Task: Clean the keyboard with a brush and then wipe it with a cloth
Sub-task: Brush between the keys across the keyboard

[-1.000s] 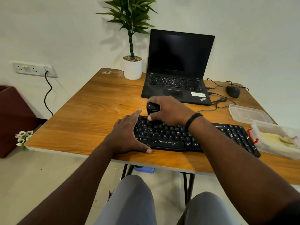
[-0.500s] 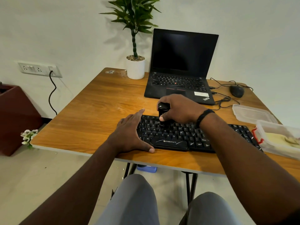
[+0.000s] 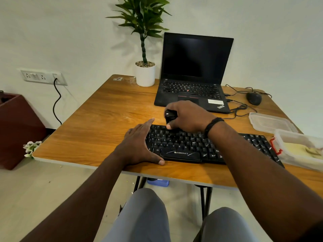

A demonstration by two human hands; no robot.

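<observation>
soft even daylight, sharp centre, wide-angle edge distortion.

Both forearms are bare, with no sleeves reaching into view. The left hand [image 3: 138, 145] wears nothing: no ring, watch or band shows on it. The right hand [image 3: 189, 117] has a black braided band [image 3: 212, 125] wrapped round the wrist, thick and cord-like, lying snug against the arm. At the far lower right a dark edge of clothing shows at the upper arm. Below the arms, both legs are covered in light grey trousers [image 3: 145, 217] of smooth, plain cloth.
</observation>
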